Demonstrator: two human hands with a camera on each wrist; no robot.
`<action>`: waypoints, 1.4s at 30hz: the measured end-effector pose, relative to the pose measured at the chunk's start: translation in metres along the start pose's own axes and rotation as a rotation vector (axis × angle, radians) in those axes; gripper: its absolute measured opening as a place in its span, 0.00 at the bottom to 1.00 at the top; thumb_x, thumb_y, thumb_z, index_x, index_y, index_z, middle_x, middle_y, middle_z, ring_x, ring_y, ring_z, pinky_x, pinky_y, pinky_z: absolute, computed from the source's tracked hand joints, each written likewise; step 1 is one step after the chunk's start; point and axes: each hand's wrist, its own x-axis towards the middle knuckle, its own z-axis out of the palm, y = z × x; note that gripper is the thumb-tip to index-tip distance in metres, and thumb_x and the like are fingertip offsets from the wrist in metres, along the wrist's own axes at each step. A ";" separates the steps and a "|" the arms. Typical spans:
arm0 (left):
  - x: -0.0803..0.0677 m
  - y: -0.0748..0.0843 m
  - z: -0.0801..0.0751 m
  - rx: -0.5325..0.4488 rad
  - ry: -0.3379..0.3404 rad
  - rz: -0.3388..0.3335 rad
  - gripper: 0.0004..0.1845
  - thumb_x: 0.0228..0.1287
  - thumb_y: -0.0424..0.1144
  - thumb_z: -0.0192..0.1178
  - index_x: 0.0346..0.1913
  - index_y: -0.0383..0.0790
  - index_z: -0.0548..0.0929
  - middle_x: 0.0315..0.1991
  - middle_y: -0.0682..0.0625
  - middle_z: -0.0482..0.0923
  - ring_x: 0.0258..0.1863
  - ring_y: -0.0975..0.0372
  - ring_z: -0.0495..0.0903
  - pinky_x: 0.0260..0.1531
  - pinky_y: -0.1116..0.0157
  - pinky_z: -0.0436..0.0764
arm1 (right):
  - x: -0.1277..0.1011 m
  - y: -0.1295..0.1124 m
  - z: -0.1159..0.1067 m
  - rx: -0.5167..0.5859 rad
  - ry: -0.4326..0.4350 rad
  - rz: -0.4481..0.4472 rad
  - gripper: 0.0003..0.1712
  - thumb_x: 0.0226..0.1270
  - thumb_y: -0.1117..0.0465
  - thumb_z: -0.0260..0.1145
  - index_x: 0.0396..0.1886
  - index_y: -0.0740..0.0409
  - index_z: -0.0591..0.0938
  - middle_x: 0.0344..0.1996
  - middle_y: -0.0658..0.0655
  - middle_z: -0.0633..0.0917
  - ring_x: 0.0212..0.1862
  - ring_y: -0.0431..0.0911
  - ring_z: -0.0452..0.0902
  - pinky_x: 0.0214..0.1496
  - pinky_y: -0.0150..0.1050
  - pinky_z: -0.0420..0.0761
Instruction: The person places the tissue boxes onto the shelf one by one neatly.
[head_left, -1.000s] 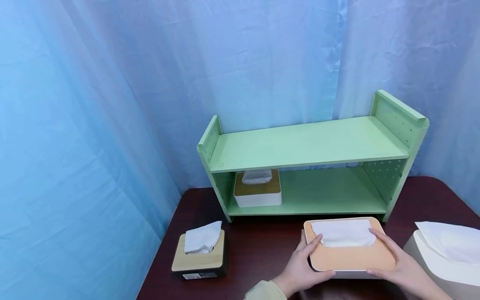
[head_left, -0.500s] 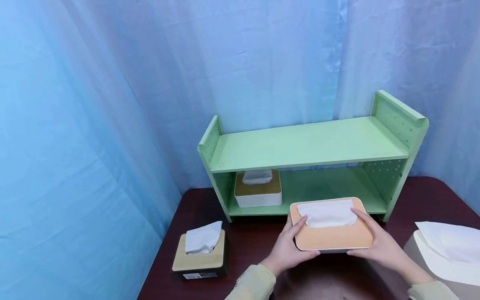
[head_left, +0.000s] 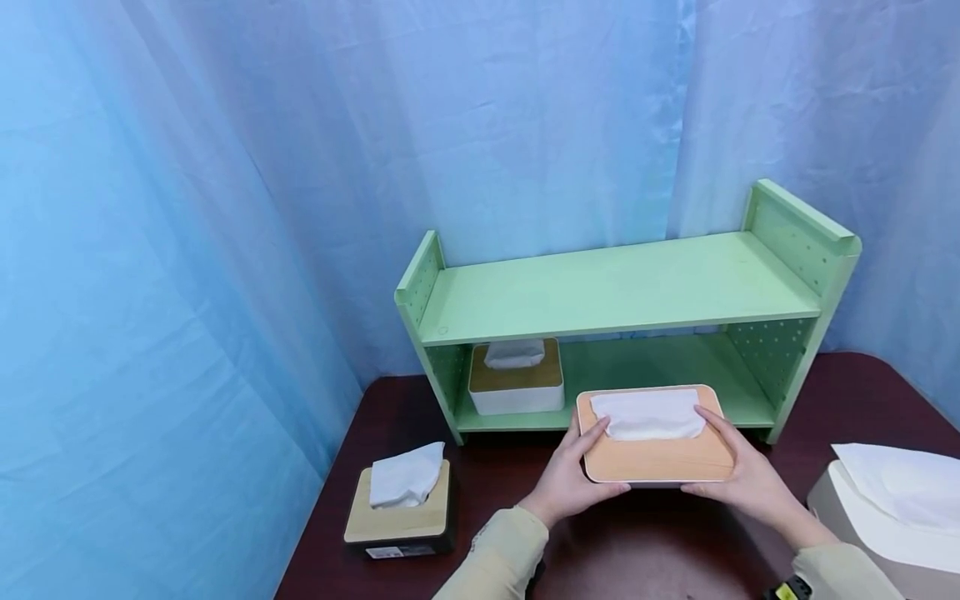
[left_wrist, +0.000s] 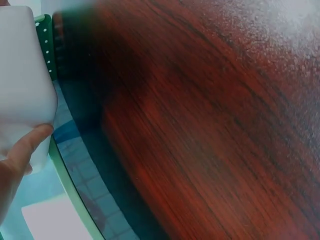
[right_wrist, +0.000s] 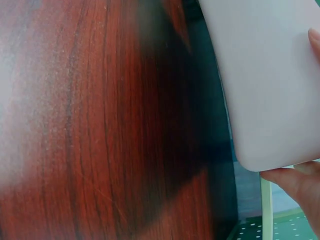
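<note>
- Blue curtain (head_left: 300,167) hung behind the green shelf unit (head_left: 622,283); unit stood on a dark red worktop (head_left: 498,479).
- Peach-lidded tissue box (head_left: 660,460) was off the worktop, in front of the shelf unit, slightly right of its middle. Gap to the unit: couldn't tell.
- Left hand (head_left: 573,479) gripped the box's left end, thumb on the near side, a fingertip by the tissue (head_left: 648,415). Right hand (head_left: 738,475) gripped the other end much the same.
- Main risk: far edge bumping the front of the shelf unit's lower board (head_left: 637,367), if pushed forward too low. Too high, and the tissue could have snagged on the upper board (head_left: 540,304).
- Brown-lidded box (head_left: 517,402) sat on the lower board at the shelf unit's left end; leftward drift could have knocked it.
- Walls looked smooth; uneven squeeze might have meant tilt or a slip.
- Fingertips close to the tissue might have dragged it.
- Black-based box (head_left: 401,521), in front of the shelf unit's left end: low risk, well apart. Big white box (head_left: 892,540), front right of the unit: right sleeve (head_left: 847,575) swinging wide could have brushed it.
</note>
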 end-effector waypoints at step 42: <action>0.052 0.022 -0.019 0.100 0.036 -0.156 0.36 0.60 0.48 0.64 0.70 0.50 0.64 0.70 0.35 0.58 0.66 0.49 0.65 0.61 0.58 0.70 | 0.048 -0.017 -0.017 -0.083 0.018 0.072 0.50 0.53 0.45 0.73 0.69 0.64 0.63 0.63 0.75 0.66 0.60 0.67 0.63 0.54 0.65 0.65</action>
